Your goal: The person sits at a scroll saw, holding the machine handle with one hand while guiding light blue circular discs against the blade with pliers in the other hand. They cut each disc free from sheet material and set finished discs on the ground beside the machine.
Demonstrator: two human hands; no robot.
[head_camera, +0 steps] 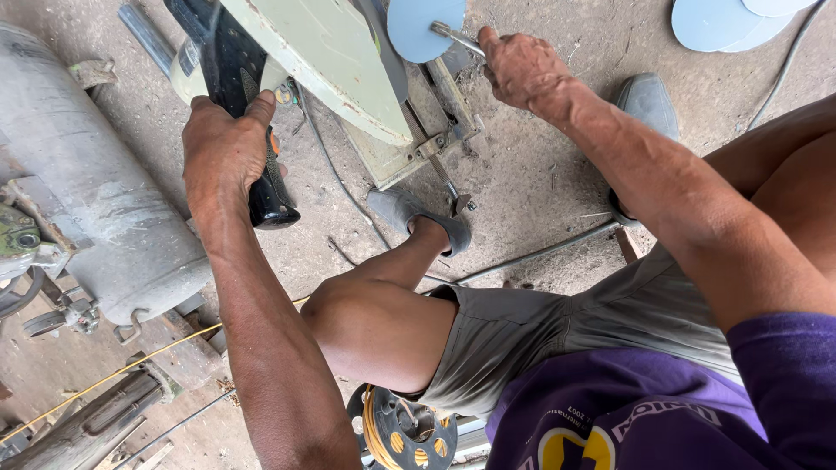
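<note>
Step in hand, as I read it: working a chop saw (322,52) on the ground. Left hand (228,152) is wrapped tight around the black saw handle (252,130), fingers closed over it, thumb up at 12 o'clock. Right hand (520,65) sits at 1 o'clock of the view, fingers pinched around a thin metal rod (453,36) that meets a pale blue disc (424,26). That disc lies just beside the green blade guard (326,48), over the saw base (409,139).

A grey shoe (418,218) is planted at 6 o'clock of the base, touching or nearly touching it; the second shoe (649,104) is at 3 o'clock.

Next move, a judgement only: the handle likely needs a steady downward pull while the right hand keeps rod and disc from shifting, fingers well away from the cut line.

Hard to make out:
- blade itself hidden under the guard
- whether the disc is clamped in the vise or only hand-held, cannot tell
- disc cut off by the top edge
- more blue discs (723,22) at 1 o'clock, cropped
- grey tank (96,183) at 9 o'clock, partly out of view
- cable reel (401,431) at 6 o'clock, half behind the knee
</note>
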